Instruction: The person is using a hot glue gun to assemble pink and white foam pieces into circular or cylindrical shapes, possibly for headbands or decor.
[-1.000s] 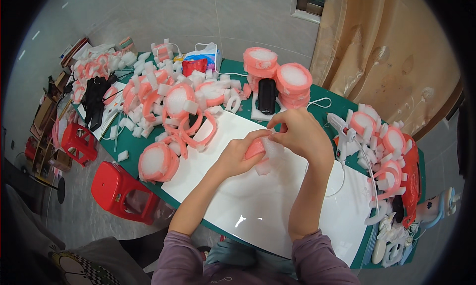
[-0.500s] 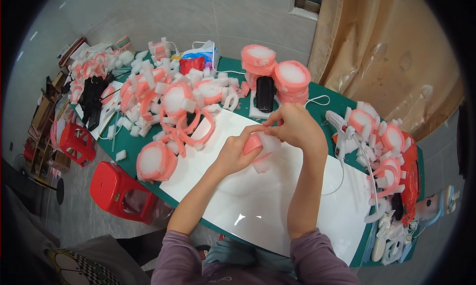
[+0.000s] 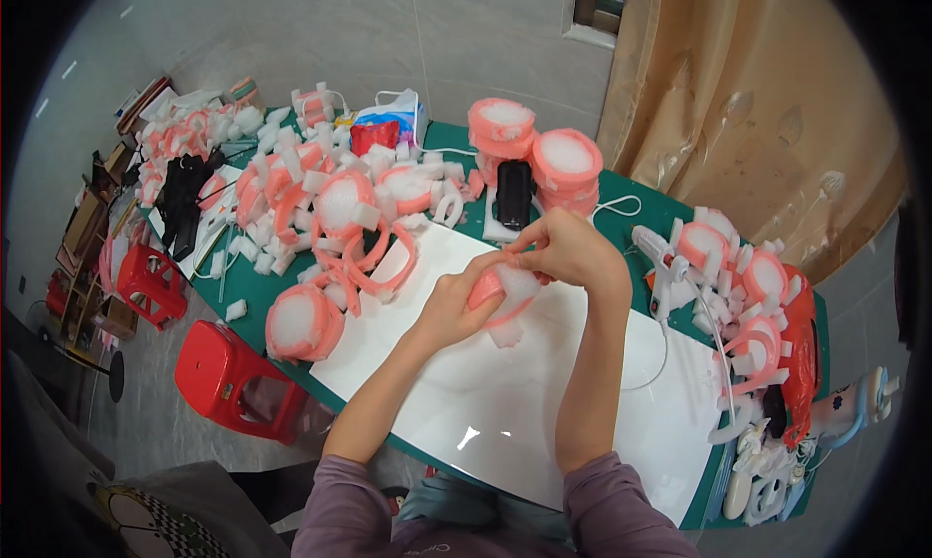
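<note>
Over the white board, my left hand (image 3: 458,298) is closed round a pink-and-white foam piece (image 3: 514,304). It grips the pink side while a thin, translucent white flap hangs below. My right hand (image 3: 565,251) bends down from the right, thumb and fingers pinched at the piece's top edge. Its fingertips partly hide the spot they press. Just beyond my right hand stand stacks of round pink foam pieces with white centres (image 3: 567,158), a black oblong case (image 3: 515,195) beside them.
The glossy white board (image 3: 466,393) lies on a green table (image 3: 636,197). Pink rings and white foam blocks (image 3: 345,201) heap at the left. A white glue gun (image 3: 656,252) with a cord rests at the right near more foam pieces (image 3: 767,275). Red stools (image 3: 218,369) stand left.
Both hands stay on the foam piece, with only a slight shift of the right fingers along its top edge. The whole view has moved slightly.
</note>
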